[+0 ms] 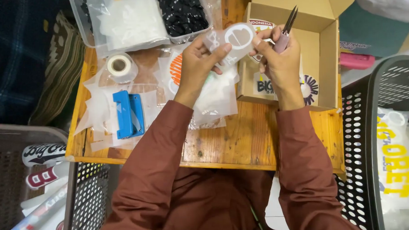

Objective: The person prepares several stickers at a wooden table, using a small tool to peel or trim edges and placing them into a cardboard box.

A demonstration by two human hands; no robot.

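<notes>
Our left hand (pixel 198 61) pinches a sticker (pixel 231 42) above the tabletop (pixel 241 141), while our right hand (pixel 279 58), just beside it, grips tweezers (pixel 288 28) pointing up.

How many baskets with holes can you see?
3. One dark basket at the right, one grey basket at the left, one basket below the table's left edge. Others may be hidden.

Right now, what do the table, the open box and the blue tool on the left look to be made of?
Table: wood, by its orange-brown grain and knots, with a slight varnish sheen. Open box: plain brown cardboard, matte, with folded flaps. Blue tool: probably moulded plastic, going by its even, solid colour and smooth faces; any metal parts inside cannot be made out.
</notes>
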